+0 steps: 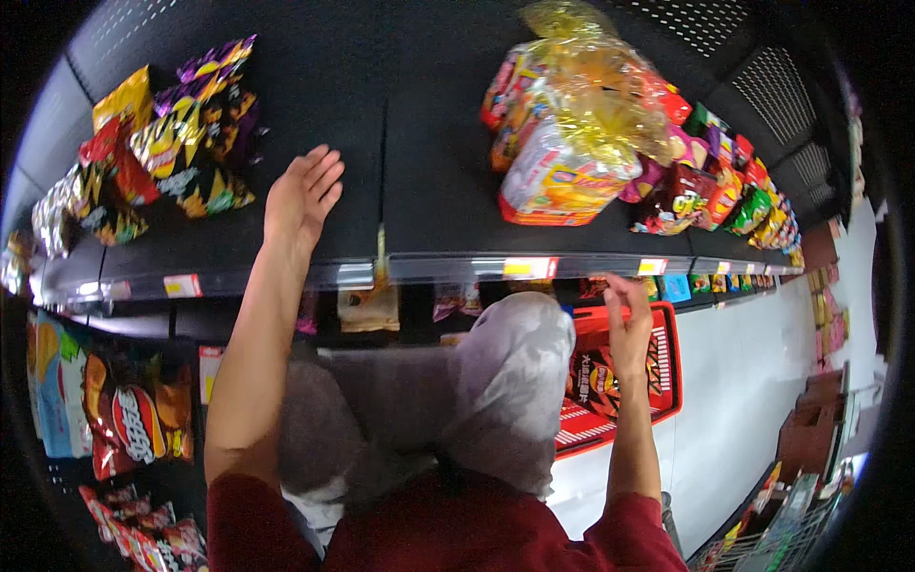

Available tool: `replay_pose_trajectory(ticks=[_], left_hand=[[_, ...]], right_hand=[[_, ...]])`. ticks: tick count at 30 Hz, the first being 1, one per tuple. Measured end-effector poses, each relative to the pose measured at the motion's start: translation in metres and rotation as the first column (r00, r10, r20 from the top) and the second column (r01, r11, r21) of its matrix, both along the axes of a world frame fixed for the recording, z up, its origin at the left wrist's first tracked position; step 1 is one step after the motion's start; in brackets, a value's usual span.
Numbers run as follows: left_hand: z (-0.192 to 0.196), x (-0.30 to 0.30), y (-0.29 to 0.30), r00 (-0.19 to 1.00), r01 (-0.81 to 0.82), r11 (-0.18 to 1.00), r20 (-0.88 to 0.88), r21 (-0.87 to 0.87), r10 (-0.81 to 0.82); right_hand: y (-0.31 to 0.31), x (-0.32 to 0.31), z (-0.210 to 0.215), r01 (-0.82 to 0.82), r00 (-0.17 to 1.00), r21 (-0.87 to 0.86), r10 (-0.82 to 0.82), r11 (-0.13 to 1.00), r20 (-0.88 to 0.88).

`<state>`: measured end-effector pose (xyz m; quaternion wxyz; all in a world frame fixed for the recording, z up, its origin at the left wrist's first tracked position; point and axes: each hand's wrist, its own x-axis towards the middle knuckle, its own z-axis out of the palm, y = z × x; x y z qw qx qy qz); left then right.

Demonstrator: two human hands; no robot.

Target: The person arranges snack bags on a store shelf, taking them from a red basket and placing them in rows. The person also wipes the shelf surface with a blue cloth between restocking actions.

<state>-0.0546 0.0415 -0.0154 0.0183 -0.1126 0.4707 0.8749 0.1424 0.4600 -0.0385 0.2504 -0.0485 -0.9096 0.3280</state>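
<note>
Plainly, in the head view we hold our left hand (305, 198) open and empty over the shelf (434, 176), nearest the snack bags (170, 143) at its left end. Our right hand (629, 322), loosely half-open with nothing visible in it, is near the shelf's front edge and the red basket (676, 367). A wrapped bundle (567, 186) stands by that edge, rightward.

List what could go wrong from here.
The open left hand is beside the piled snack bags; a sideways brush might make them slide.
The gold-wrapped bundle sits near the front of the shelf, so a bump could tip it off.
The red basket is close to the knee; shifting the leg might knock it.
</note>
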Motion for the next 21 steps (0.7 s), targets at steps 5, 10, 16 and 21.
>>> replay_pose_trajectory(ticks=[5,10,16,21], left_hand=[[0.003,0.002,-0.019,0.999,-0.039,0.999,-0.025,0.033,0.040],[0.012,0.013,-0.028,0.996,-0.039,0.997,-0.072,0.064,0.043],[0.023,0.015,-0.036,0.991,-0.039,0.994,-0.127,0.100,0.051],[0.026,0.012,-0.051,0.981,-0.022,0.986,-0.188,0.166,0.053]], right_hand=[[-0.069,-0.022,0.048,-0.194,0.981,-0.198,0.185,0.961,-0.064],[-0.134,-0.029,0.052,-0.418,0.902,-0.173,0.430,0.892,0.037],[-0.208,-0.008,-0.036,-0.669,0.696,-0.088,0.663,0.738,0.276],[-0.228,0.028,-0.066,-0.716,0.601,-0.163,0.718,0.679,0.350]])
